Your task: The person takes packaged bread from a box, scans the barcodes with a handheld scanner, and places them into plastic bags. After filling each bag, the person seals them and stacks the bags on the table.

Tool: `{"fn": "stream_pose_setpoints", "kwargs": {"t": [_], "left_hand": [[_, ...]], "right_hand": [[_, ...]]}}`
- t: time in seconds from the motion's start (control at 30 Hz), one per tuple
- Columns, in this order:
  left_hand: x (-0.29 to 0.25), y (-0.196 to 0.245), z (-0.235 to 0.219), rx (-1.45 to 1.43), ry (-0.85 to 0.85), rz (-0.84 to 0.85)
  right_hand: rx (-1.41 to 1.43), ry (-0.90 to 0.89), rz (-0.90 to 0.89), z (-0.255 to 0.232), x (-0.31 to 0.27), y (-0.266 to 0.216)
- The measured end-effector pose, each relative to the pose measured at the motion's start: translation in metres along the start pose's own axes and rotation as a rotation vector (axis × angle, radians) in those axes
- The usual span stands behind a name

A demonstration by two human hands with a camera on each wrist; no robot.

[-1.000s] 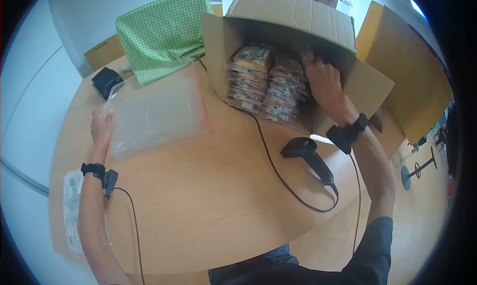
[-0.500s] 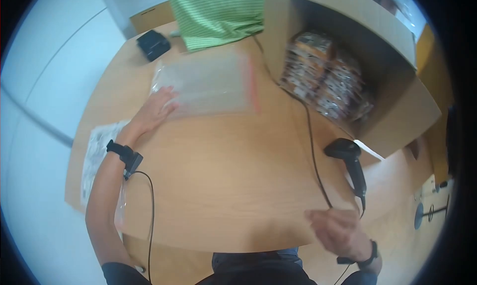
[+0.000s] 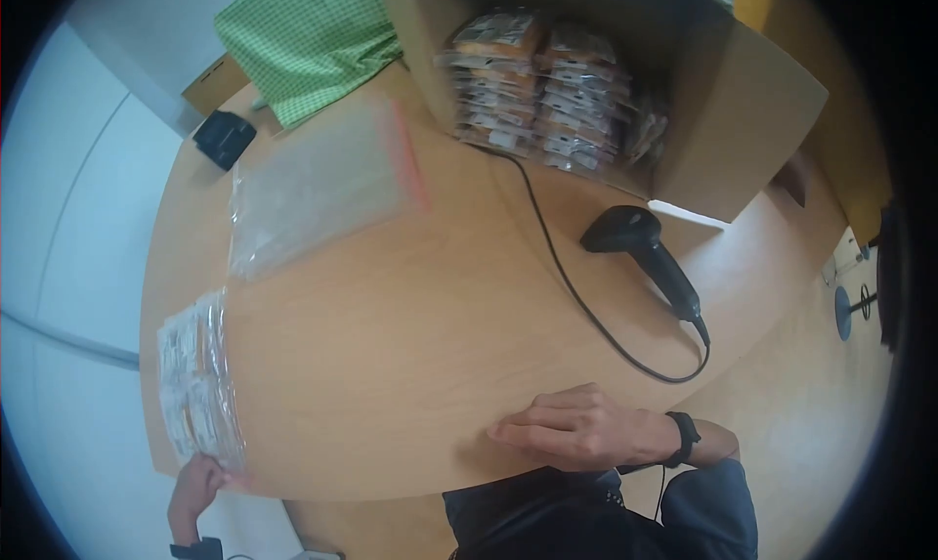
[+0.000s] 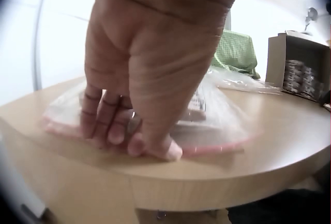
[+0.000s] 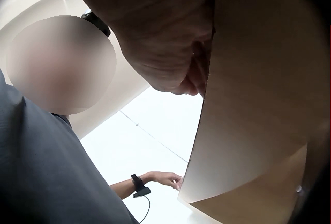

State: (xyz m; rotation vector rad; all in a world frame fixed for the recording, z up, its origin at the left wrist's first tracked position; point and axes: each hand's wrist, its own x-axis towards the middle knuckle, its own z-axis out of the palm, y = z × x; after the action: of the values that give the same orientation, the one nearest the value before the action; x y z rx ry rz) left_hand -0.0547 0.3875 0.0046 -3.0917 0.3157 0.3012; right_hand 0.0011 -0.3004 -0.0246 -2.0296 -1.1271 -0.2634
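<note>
At the table's near left corner lies a clear plastic bag with a red-edged opening and white-labelled packets inside. My left hand pinches its red edge between thumb and fingers; the left wrist view shows the fingertips down at that edge. Beside the table's front edge is my right hand, its fingers loosely bent together and holding nothing. A flat stack of clear bags with red edges lies farther back on the left.
An open cardboard box at the back holds two stacks of bagged packets. A black barcode scanner and its cable lie before it. Behind the flat bags are a black device and a green checked cloth.
My right hand has come out of the box to the table's front edge. My left hand has left the flat bags and moved down to the packed bag's red edge.
</note>
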Motion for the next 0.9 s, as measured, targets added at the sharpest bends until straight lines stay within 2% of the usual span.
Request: {"fn": "stream_pose_setpoints", "kwargs": {"t": [0.07, 0.1, 0.13, 0.2, 0.23, 0.27, 0.33, 0.37, 0.43, 0.47, 0.53, 0.57, 0.63, 0.67, 0.77, 0.87, 0.9], "left_hand": [[0.008, 0.045, -0.033, -0.205, -0.019, -0.378], [0.008, 0.051, -0.045, -0.101, 0.022, -0.411], [0.009, 0.058, -0.051, -0.058, 0.176, -0.369], [0.024, 0.061, -0.062, 0.175, 0.368, -0.037], [0.034, 0.065, -0.063, 0.041, 0.291, -0.135], [0.048, 0.063, -0.058, -0.145, 0.224, -0.258], [0.068, 0.077, -0.061, -0.043, 0.052, -0.297], [0.068, 0.072, -0.056, -0.037, 0.059, -0.317], [0.074, 0.064, -0.048, -0.081, 0.122, -0.198], [0.074, 0.059, -0.047, -0.075, 0.127, -0.200], [0.075, 0.065, -0.050, -0.077, 0.281, -0.085], [0.075, 0.067, -0.050, -0.077, 0.287, -0.087], [0.084, 0.110, -0.083, -0.189, 0.283, -0.214], [0.090, 0.132, -0.099, -0.203, 0.279, -0.209], [0.122, 0.211, -0.130, -0.301, 0.188, 0.015], [0.166, 0.275, -0.114, -0.470, 0.232, 0.258], [0.177, 0.293, -0.108, -0.546, 0.262, 0.355]], "right_hand": [[-0.015, -0.039, -0.003, -0.004, -0.001, -0.003], [-0.039, -0.066, -0.003, -0.007, 0.000, -0.003], [-0.048, -0.039, 0.001, -0.007, -0.001, -0.004], [-0.059, -0.023, 0.026, -0.008, -0.003, -0.007], [-0.084, -0.023, 0.059, -0.008, -0.002, -0.009], [-0.031, -0.036, -0.004, -0.006, 0.002, -0.003], [-0.124, -0.005, 0.050, -0.002, 0.001, 0.000], [-0.115, -0.005, 0.031, -0.002, 0.000, 0.002], [-0.135, -0.007, 0.027, -0.001, -0.002, 0.003], [-0.134, -0.001, 0.021, 0.001, -0.003, 0.002], [-0.091, 0.035, 0.069, 0.005, -0.003, 0.000], [-0.094, 0.034, 0.064, 0.005, -0.003, 0.001], [-0.169, -0.017, -0.002, 0.003, -0.003, 0.000], [-0.176, -0.027, 0.007, 0.002, -0.002, -0.002], [-0.072, 0.023, -0.023, 0.001, 0.002, -0.006], [0.001, -0.026, -0.115, 0.001, 0.039, -0.031], [-0.134, -0.078, -0.113, 0.001, 0.053, -0.034]]}}
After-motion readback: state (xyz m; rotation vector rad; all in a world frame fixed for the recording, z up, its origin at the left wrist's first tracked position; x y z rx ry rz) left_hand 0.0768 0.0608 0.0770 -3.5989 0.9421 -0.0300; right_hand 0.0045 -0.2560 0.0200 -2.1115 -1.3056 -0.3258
